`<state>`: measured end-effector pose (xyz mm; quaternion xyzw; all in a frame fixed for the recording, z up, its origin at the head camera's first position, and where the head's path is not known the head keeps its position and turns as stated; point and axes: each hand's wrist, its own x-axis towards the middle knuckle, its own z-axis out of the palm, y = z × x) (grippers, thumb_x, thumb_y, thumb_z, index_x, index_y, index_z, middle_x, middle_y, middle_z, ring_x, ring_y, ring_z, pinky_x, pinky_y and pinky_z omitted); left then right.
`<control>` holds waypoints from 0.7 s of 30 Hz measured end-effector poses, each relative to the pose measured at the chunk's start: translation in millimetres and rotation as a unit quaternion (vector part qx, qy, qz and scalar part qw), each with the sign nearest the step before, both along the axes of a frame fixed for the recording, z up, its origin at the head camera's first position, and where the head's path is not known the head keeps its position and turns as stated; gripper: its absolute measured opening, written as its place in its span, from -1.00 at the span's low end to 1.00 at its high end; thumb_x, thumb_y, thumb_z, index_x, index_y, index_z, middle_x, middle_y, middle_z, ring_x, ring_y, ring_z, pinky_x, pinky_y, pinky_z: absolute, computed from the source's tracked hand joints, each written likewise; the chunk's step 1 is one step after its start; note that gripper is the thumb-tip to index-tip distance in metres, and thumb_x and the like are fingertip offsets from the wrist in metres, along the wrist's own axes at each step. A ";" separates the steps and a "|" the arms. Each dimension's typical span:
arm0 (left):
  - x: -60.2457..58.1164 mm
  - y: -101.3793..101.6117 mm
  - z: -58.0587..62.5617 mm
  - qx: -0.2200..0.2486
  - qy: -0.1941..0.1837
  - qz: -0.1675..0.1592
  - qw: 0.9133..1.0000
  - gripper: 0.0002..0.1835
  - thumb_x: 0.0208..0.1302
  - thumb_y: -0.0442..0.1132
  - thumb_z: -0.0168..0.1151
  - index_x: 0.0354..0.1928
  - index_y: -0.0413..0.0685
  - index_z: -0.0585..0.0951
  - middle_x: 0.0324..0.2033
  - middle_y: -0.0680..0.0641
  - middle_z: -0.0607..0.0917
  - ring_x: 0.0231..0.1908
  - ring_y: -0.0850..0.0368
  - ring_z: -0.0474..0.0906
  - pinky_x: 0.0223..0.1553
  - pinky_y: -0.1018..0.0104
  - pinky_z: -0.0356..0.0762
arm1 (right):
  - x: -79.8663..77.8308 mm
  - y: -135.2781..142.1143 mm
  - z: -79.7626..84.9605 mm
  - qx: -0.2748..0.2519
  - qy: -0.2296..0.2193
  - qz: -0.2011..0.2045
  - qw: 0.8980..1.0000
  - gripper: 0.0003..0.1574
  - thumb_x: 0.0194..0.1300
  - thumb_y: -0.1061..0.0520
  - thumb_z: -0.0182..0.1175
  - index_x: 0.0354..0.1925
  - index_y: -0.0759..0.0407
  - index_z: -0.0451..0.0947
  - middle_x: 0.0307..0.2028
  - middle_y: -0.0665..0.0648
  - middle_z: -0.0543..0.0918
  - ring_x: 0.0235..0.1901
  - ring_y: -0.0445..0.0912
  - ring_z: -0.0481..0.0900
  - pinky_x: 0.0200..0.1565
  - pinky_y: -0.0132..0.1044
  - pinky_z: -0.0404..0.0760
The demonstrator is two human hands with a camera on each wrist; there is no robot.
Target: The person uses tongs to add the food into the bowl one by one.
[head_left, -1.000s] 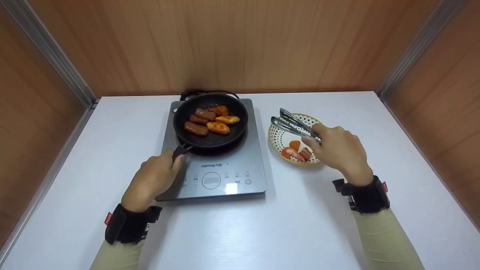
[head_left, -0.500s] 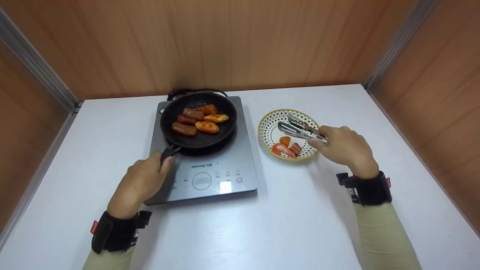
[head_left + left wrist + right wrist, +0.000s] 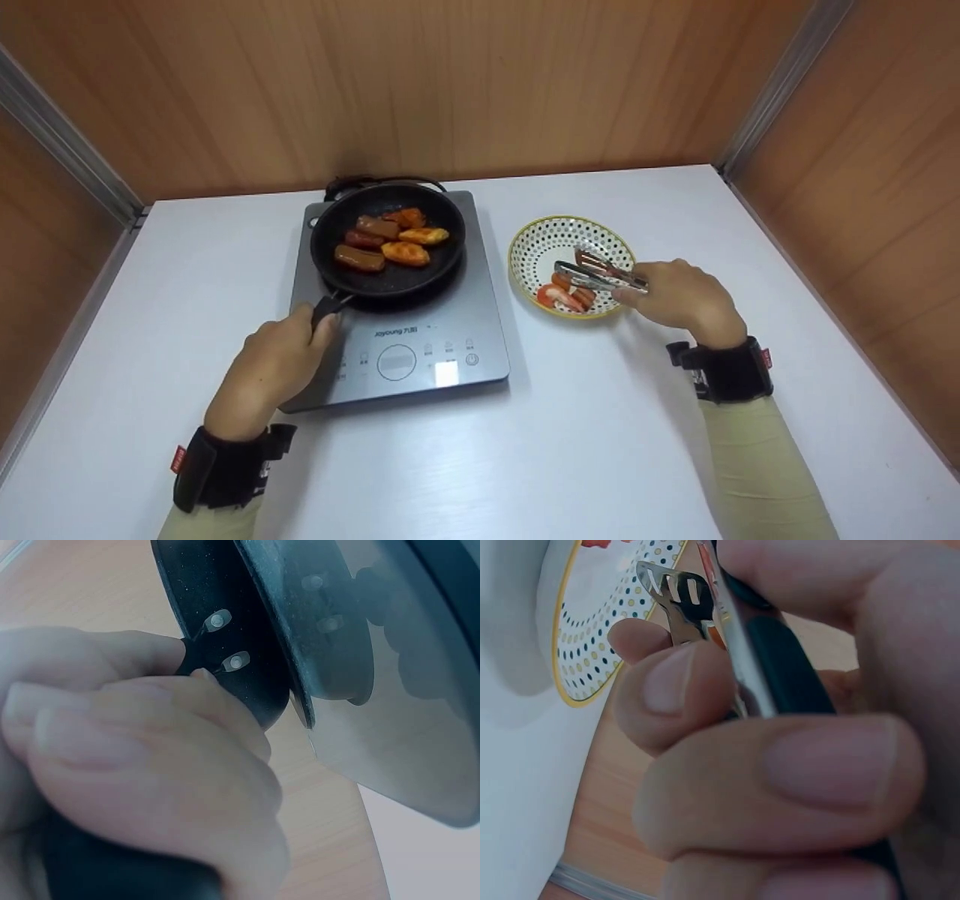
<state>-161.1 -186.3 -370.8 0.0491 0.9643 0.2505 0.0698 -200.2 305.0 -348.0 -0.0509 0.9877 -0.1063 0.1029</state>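
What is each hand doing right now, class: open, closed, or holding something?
Left hand: closed, holding the pan handle.
Right hand: closed, holding the tongs.

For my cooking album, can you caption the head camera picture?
Left hand grips the pan handle; right hand holds metal tongs over a dotted dish.

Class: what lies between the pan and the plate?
In the head view, a strip of hob beside the pan, then bare table up to the plate.
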 end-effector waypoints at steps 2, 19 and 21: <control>-0.2 0.1 0.0 -0.001 0.002 0.000 1.000 -0.56 0.74 0.09 -0.16 -0.11 -0.18 0.42 -0.43 -0.15 0.54 -0.41 -0.08 0.50 -0.45 0.13 0.41 | -0.7 -0.3 -1.1 -0.001 -0.001 0.000 1.000 -0.11 0.56 -0.34 0.08 0.51 0.24 0.38 0.27 0.45 0.60 0.20 0.39 0.58 0.09 0.40 0.52; 0.4 -0.2 0.8 -0.005 0.004 0.000 1.000 -0.60 0.74 0.04 -0.12 -0.14 -0.18 0.41 -0.46 -0.14 0.52 -0.44 -0.05 0.49 -0.48 0.16 0.39 | -6.5 0.1 -11.0 0.002 -0.007 -0.001 1.000 -0.15 0.56 -0.31 0.09 0.49 0.25 0.42 0.28 0.42 0.60 0.17 0.35 0.59 0.09 0.37 0.52; 0.4 0.1 0.6 -0.003 0.002 0.002 1.000 -0.59 0.74 0.04 -0.12 -0.12 -0.18 0.41 -0.45 -0.15 0.53 -0.43 -0.05 0.49 -0.47 0.16 0.39 | -7.3 0.7 -12.6 0.002 -0.004 -0.001 1.000 -0.16 0.56 -0.31 0.10 0.47 0.26 0.44 0.25 0.42 0.62 0.10 0.31 0.60 0.05 0.35 0.53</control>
